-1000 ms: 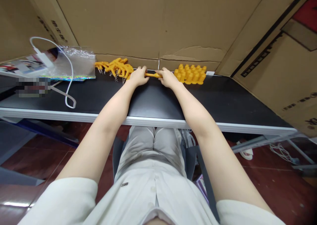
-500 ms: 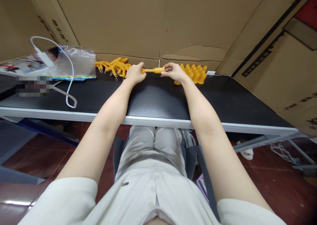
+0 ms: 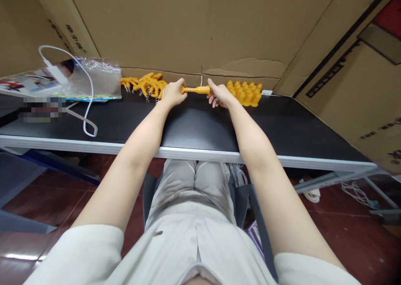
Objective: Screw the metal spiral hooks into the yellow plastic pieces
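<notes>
My left hand (image 3: 173,93) is closed round the left end of an orange-yellow plastic rod (image 3: 202,90), which is held level above the black table. The rod is thin and ridged near that hand and widens into a smooth cylinder on the right. At the cylinder's right end is my right hand (image 3: 220,94), thumb above and fingers curled below; what lies inside the fingers is hidden. Left of my left hand lies a heap of orange-yellow handles (image 3: 150,83) with metal spirals sticking out. Beside my right hand, several orange-yellow cylinders (image 3: 247,95) stand upright in rows.
Cardboard (image 3: 194,30) walls the table's back and right side. On the left are a clear plastic bag (image 3: 100,78), a white cable (image 3: 90,88) and printed papers (image 3: 31,82). A silver edge (image 3: 200,153) runs along the table's front.
My right hand has turned about the rod's end: its thumb now points up and its fingers hang lower. The rod and my left hand have barely shifted.
</notes>
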A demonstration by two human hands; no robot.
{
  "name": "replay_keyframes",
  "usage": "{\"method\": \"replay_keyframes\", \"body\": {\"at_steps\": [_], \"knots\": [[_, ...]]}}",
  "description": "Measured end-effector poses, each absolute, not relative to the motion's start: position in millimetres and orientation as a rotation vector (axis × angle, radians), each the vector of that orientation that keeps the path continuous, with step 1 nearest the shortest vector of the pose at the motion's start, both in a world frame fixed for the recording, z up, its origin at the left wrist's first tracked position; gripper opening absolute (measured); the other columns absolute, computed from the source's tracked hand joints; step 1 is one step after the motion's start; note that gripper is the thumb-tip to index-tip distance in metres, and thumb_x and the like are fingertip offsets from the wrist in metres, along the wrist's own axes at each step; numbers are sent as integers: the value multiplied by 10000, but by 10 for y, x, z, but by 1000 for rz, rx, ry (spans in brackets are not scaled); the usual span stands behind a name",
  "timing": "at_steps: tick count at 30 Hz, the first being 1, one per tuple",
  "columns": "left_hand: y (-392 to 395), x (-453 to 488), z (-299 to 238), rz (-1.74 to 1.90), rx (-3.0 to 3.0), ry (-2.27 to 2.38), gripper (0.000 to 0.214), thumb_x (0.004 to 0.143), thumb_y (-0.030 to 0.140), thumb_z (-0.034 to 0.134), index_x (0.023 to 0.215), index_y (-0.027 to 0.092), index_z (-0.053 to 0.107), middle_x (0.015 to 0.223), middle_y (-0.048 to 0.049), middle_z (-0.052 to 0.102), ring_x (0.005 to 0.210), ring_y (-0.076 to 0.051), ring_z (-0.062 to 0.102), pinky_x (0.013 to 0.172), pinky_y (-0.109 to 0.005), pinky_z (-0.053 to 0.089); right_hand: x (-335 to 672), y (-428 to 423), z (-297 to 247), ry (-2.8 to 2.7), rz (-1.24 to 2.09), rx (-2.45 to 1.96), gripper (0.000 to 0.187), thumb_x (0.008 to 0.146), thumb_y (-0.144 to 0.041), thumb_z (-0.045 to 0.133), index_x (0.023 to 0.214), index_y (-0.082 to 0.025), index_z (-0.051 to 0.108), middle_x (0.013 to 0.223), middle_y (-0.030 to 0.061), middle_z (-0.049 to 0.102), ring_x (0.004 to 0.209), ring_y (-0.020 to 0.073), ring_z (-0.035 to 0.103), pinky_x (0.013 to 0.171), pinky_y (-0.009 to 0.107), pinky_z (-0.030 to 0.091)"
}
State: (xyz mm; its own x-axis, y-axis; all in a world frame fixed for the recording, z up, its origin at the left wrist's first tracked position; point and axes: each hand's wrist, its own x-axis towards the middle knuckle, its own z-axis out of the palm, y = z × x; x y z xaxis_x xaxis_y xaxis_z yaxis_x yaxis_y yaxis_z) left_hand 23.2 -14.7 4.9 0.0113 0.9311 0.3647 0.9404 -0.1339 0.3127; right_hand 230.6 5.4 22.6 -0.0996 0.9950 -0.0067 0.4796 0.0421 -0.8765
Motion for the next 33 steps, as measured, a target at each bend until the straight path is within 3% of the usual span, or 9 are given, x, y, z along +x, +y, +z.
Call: {"method": "replay_keyframes", "body": {"at_steps": [5,9,11,13,17,21,25,30,33], "knots": [[-154,227,56,-748,-2240,-2060,599,870,308,629,1467,263,627,1249,-120,736,1277,-370,639,1091,-428,499,2363,15,260,-1633,1084,-1469,733,987,-826,509,1159,-136,689,729,83,751,467,153,659,424,218,479],[-145,218,46,-758,-2245,-2055,599,877,308,629,1473,253,612,1250,-119,734,1284,-366,632,1102,-427,492,2443,18,259,-1677,1108,-1386,364,1039,-372,707,1329,-164,634,1110,124,803,675,146,767,614,231,608],[-143,215,43,-760,-2254,-2054,578,893,309,624,1467,248,610,1255,-118,733,1277,-358,634,1105,-423,489,2478,29,245,-1707,1095,-1354,371,983,-168,736,1338,-179,629,1223,118,782,710,121,768,674,230,624],[-145,213,43,-763,-2272,-2045,560,904,307,623,1461,239,612,1257,-120,732,1275,-356,637,1108,-422,485,2502,39,234,-1714,1075,-1346,323,953,-106,748,1255,-177,657,1201,98,783,684,97,746,659,212,607],[-149,206,47,-783,-2297,-2012,534,928,328,623,1448,207,622,1245,-136,734,1255,-363,653,1105,-431,480,2505,30,251,-1688,1105,-1336,116,1013,-263,747,1006,-167,681,952,62,795,603,78,683,548,169,521],[-137,203,49,-814,-2295,-1977,512,942,361,622,1432,213,629,1223,-126,746,1225,-357,668,1083,-426,486,2448,3,290,-1666,1113,-1352,415,1019,-528,715,812,-176,643,713,47,734,508,91,605,498,187,469],[-125,213,55,-830,-2304,-1965,510,937,362,633,1430,235,629,1228,-107,746,1231,-352,667,1082,-422,479,2380,20,272,-1651,1066,-1433,589,965,-741,652,765,-188,640,536,13,609,450,125,557,489,225,463],[-108,209,50,-827,-2267,-1990,485,952,391,623,1402,215,654,1201,-122,754,1207,-357,680,1074,-428,483,2338,51,242,-1653,1045,-1467,674,952,-828,573,831,-174,679,558,30,625,466,149,594,485,238,479],[-96,196,43,-827,-2248,-2006,462,960,403,622,1386,230,663,1206,-118,757,1201,-346,683,1069,-417,492,2352,32,253,-1675,1068,-1447,604,987,-764,595,979,-168,691,772,72,747,565,153,689,527,225,530]]}}
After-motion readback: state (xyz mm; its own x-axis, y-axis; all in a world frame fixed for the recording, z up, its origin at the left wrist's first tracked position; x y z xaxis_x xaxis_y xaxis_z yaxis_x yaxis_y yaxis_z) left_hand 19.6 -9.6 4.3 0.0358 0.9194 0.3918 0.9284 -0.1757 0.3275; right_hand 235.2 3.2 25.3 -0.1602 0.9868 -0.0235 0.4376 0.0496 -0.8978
